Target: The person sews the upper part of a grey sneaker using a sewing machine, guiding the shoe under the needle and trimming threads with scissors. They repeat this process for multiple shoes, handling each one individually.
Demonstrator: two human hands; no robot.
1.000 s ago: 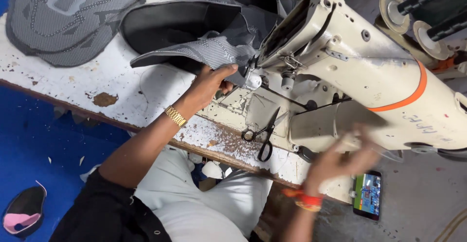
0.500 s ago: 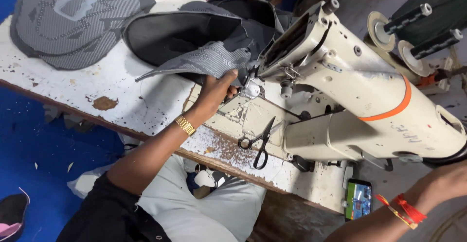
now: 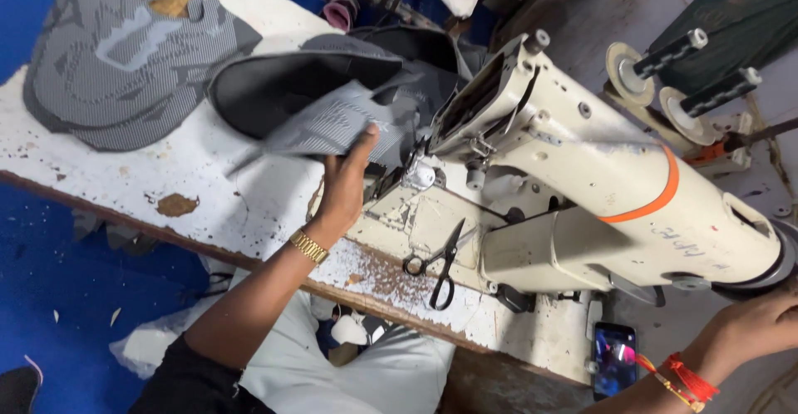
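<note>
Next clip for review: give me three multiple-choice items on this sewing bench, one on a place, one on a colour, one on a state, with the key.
1. Where do the scissors lie?
A. on the bench in front of the sewing machine
B. on the pile of grey pieces
C. in the left hand

2. What colour is the band around the machine's arm?
A. green
B. orange
C. blue

3. What is the left hand doing?
A. resting flat on bare table
B. holding the scissors
C. pressing the grey fabric piece near the needle

Key: 1 A, the scissors lie on the bench below the machine; 2 B, the stripe is orange; 3 C, the fingers lie against the fabric, while the right hand sits at the machine's far end.
</note>
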